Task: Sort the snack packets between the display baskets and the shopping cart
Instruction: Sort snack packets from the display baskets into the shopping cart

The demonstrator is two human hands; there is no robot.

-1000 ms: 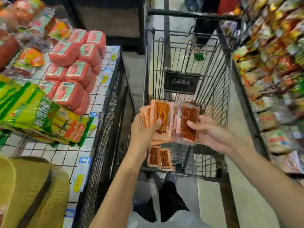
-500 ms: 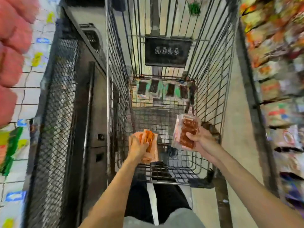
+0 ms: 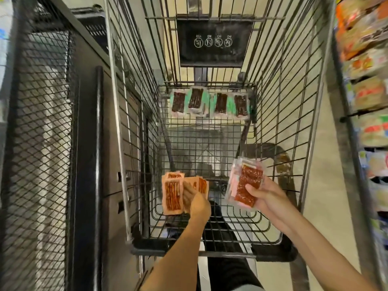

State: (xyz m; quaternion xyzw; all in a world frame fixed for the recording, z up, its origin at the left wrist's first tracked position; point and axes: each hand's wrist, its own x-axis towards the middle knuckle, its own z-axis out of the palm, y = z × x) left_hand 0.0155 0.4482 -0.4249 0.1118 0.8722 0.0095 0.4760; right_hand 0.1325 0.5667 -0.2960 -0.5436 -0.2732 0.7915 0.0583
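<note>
I look down into a black wire shopping cart (image 3: 273, 127). My left hand (image 3: 196, 201) holds a fan of orange snack packets (image 3: 172, 194) low in the cart's near left corner. Over the near right side, my right hand (image 3: 265, 196) grips a stack of pink packets with a dark red slab inside (image 3: 245, 185). A row of green packets with dark strips (image 3: 210, 102) lies along the cart's far end.
A black mesh display basket wall (image 3: 42, 143) stands close on the left of the cart. Shelves of blurred snack bags (image 3: 365, 70) line the right side. My dark trousers and shoes show below the cart's near rim.
My view tilted down and moved in over the cart. Both hands separated and dropped into it, the left with the orange packets lowest. The left display basket's top slid out of view.
</note>
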